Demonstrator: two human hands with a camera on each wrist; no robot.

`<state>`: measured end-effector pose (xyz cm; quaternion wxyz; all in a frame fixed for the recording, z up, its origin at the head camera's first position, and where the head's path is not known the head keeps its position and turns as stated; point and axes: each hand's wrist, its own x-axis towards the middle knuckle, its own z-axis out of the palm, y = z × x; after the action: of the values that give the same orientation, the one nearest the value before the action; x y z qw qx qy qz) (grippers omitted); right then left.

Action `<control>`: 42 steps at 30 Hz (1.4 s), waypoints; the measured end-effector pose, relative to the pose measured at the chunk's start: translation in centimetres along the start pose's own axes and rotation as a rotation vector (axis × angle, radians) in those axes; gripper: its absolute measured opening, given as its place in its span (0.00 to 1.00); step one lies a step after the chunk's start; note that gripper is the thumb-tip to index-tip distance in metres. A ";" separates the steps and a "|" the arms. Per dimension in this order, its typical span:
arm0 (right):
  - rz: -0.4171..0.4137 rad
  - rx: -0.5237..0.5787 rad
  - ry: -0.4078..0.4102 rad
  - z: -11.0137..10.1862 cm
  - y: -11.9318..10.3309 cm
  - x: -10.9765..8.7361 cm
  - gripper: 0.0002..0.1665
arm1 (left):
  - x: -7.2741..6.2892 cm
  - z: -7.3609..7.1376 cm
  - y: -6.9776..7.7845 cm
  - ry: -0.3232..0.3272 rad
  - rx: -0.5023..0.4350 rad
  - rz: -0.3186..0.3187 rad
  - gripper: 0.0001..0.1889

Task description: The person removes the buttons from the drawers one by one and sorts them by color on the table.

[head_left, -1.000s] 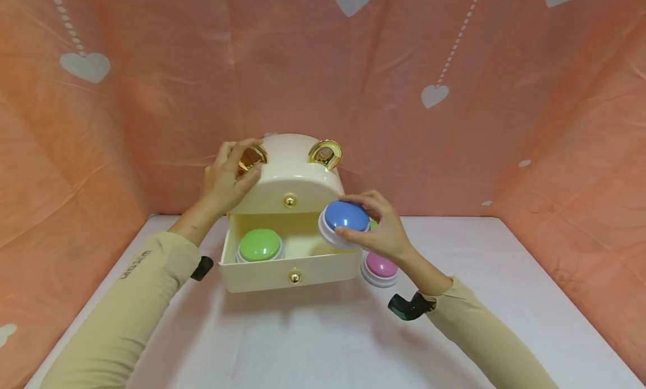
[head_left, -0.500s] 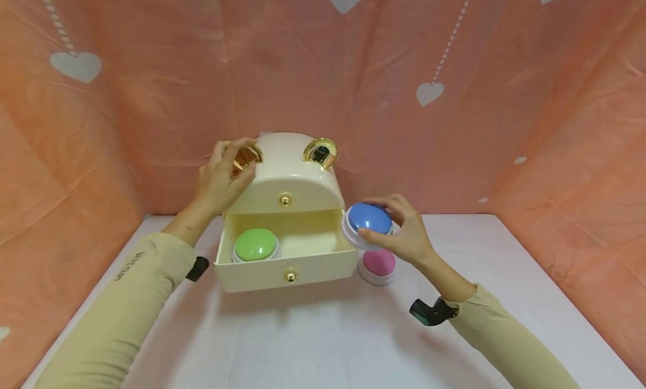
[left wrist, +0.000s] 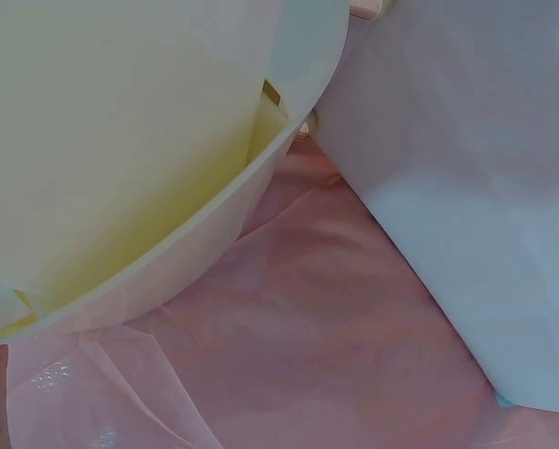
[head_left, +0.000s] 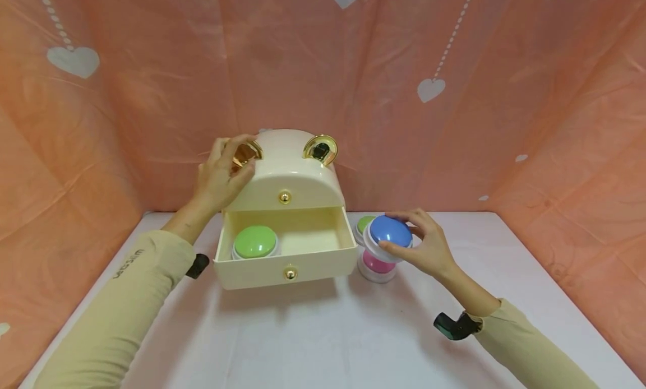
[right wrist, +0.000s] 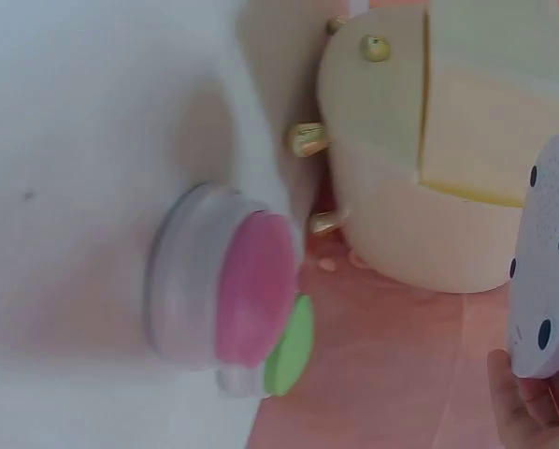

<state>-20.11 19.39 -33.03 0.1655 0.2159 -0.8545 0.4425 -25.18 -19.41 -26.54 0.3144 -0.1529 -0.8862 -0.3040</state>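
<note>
Between right fingers: blue-topped button.

We see only part of the pink button and the far green button, because the blue button covers the rest in the head view. The left hand hides part of a gold ear on the cabinet. The bottom edge crops both sleeves. In our left wrist view, the cabinet runs off the frame; in the right wrist view, we lose the blue button's coloured top, and the right edge cuts its pale underside.
</note>
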 end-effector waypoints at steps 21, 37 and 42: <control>0.036 -0.144 -0.093 0.8 3.8 -5.3 0.31 | 0.1 0.2 -0.2 -0.008 -0.014 -0.009 0.22; -0.012 -0.162 -0.179 2.1 4.9 -7.5 0.33 | 0.0 0.0 0.0 -0.015 -0.012 0.003 0.22; -0.050 -0.166 -0.205 2.5 5.1 -7.8 0.32 | 0.1 0.0 0.0 -0.010 -0.015 0.004 0.22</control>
<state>-16.35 21.72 -41.60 0.1057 0.2667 -0.8950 0.3415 -25.22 -19.36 -26.48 0.3093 -0.1586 -0.8852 -0.3091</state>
